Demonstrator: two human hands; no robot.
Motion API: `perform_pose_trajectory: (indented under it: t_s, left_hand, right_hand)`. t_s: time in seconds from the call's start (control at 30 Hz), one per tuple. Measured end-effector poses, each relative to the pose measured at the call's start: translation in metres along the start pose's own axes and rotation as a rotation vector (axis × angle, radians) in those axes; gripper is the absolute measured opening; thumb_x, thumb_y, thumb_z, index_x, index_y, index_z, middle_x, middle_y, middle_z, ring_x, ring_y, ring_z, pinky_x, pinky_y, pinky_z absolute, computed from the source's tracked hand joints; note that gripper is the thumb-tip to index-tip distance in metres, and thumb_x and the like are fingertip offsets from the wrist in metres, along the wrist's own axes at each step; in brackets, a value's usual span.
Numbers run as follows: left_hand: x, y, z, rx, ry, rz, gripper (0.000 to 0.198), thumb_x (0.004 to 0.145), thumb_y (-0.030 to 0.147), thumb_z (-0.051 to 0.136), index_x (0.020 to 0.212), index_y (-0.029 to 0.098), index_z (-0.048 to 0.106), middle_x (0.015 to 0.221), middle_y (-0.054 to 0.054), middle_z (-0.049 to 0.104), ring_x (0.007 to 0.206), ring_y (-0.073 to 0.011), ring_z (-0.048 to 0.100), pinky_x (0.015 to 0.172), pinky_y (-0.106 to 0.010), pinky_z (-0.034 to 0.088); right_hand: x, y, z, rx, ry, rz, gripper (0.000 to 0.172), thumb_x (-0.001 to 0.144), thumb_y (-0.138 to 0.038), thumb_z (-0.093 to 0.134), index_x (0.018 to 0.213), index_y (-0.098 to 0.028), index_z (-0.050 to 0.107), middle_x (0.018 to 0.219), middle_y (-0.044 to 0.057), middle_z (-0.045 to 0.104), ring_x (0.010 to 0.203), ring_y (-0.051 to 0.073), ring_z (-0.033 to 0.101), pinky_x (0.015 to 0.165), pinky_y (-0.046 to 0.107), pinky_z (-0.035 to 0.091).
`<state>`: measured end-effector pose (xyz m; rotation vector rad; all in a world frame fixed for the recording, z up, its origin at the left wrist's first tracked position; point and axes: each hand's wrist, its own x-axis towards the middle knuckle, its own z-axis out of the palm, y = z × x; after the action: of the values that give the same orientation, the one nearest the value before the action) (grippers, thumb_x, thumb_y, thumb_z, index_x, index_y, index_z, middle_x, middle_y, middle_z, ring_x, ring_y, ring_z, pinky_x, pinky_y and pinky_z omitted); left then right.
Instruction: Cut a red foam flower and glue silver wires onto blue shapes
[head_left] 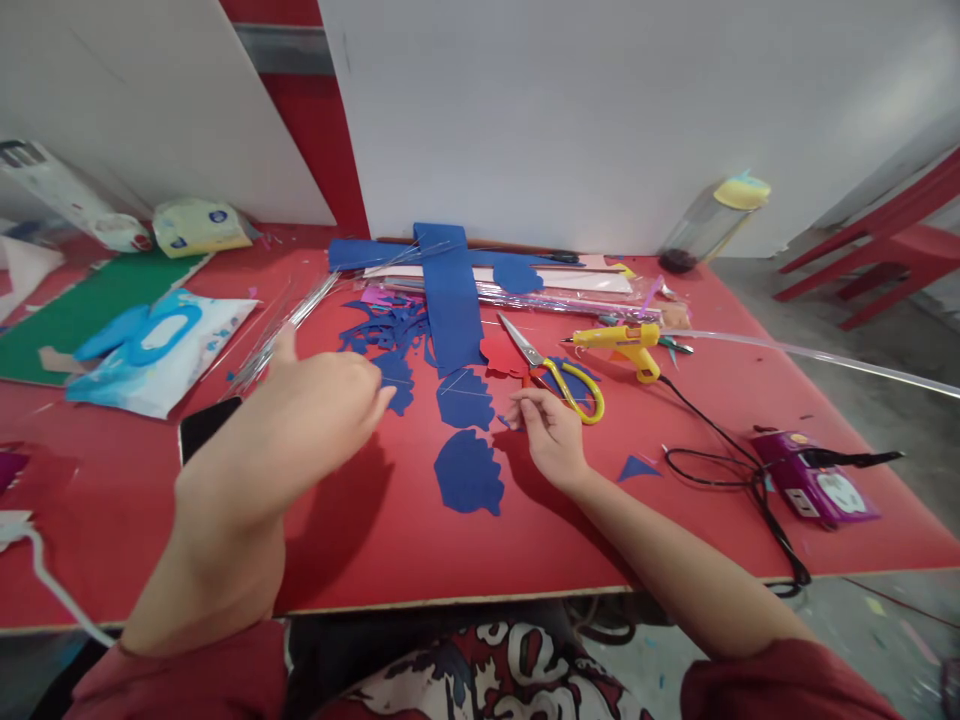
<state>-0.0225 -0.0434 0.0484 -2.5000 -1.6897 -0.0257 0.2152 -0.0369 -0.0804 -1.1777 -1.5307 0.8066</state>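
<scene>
My left hand is raised over the left of the red table, curled, thumb toward the forefinger and one finger sticking up. Whatever may be in it is hidden. My right hand is closed in a pinch beside the scissors with yellow handles; anything between its fingertips is too small to name. Between my hands lie wavy-edged blue cutouts, one near the front and another behind it with thin strands across it. A red cutout lies by the scissor blades.
Blue strips and scraps lie behind. Right are a yellow glue gun, its black cord, a purple box and a bottle. Left are clear strands, a wipes pack, a phone and a green board.
</scene>
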Motion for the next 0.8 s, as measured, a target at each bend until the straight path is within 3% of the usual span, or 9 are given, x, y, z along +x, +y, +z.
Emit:
perform_pose_trajectory:
  t_s: [0.1,0.2,0.37,0.47,0.57,0.7,0.8]
  left_hand:
    - [0.006,0.023,-0.001,0.004,-0.139,0.139,0.026,0.089,0.02,0.033,0.076,0.016,0.056,0.071,-0.003,0.062,0.073,-0.0194,0.061,0.098,-0.058,0.025]
    - [0.014,0.052,0.002,-0.04,-0.254,0.272,0.022,0.083,0.005,0.036,0.095,0.011,0.053,0.077,-0.006,0.065,0.073,-0.0199,0.063,0.091,-0.047,0.038]
    - [0.026,0.084,0.022,-0.032,-0.304,0.297,0.023,0.084,0.002,0.035,0.097,0.007,0.054,0.077,-0.013,0.067,0.08,-0.0258,0.067,0.075,-0.036,0.046]
    - [0.03,0.084,0.027,-0.031,-0.328,0.279,0.024,0.085,0.003,0.034,0.095,0.008,0.055,0.077,-0.013,0.067,0.08,-0.0271,0.067,0.069,-0.035,0.046]
    - [0.031,0.073,0.019,-0.003,-0.391,0.223,0.025,0.083,0.002,0.035,0.096,0.01,0.055,0.076,-0.013,0.067,0.078,-0.0276,0.067,0.064,-0.034,0.046]
    - [0.03,0.053,0.005,0.036,-0.451,0.12,0.026,0.084,0.005,0.035,0.099,0.013,0.054,0.078,-0.011,0.065,0.074,-0.0258,0.065,0.056,-0.03,0.042]
    - [0.028,0.039,0.004,0.042,-0.41,0.093,0.029,0.083,0.006,0.032,0.1,0.015,0.054,0.082,-0.009,0.065,0.074,-0.0223,0.063,0.057,-0.027,0.04]
  right_hand:
    - [-0.001,-0.003,0.001,-0.05,-0.003,0.004,0.019,0.088,-0.025,0.041,0.079,-0.019,0.057,0.06,0.0,0.061,0.051,0.01,0.056,0.055,0.024,0.048]
    - [-0.004,-0.005,0.003,-0.121,-0.036,-0.069,0.016,0.085,-0.021,0.043,0.077,-0.019,0.057,0.06,0.0,0.063,0.05,0.01,0.057,0.055,0.024,0.047]
    - [-0.008,-0.006,0.002,-0.209,-0.082,-0.228,0.017,0.083,-0.016,0.043,0.081,-0.019,0.06,0.06,0.0,0.064,0.05,0.011,0.058,0.055,0.023,0.048]
    - [-0.006,-0.004,0.001,-0.231,-0.094,-0.241,0.016,0.084,-0.019,0.044,0.081,-0.019,0.06,0.06,0.0,0.063,0.052,0.012,0.059,0.056,0.024,0.048]
    - [0.0,-0.002,-0.003,-0.252,-0.067,-0.174,0.016,0.085,-0.023,0.044,0.08,-0.019,0.059,0.06,0.0,0.063,0.053,0.012,0.058,0.059,0.025,0.048]
    - [0.015,0.002,-0.013,-0.291,-0.026,-0.057,0.026,0.087,-0.026,0.039,0.109,-0.019,0.051,0.074,0.002,0.064,0.061,0.014,0.059,0.066,0.029,0.049]
    - [0.024,0.005,-0.022,-0.624,-0.023,-0.046,0.037,0.083,-0.021,0.041,0.119,-0.015,0.046,0.093,0.01,0.062,0.084,0.021,0.058,0.078,0.036,0.046]
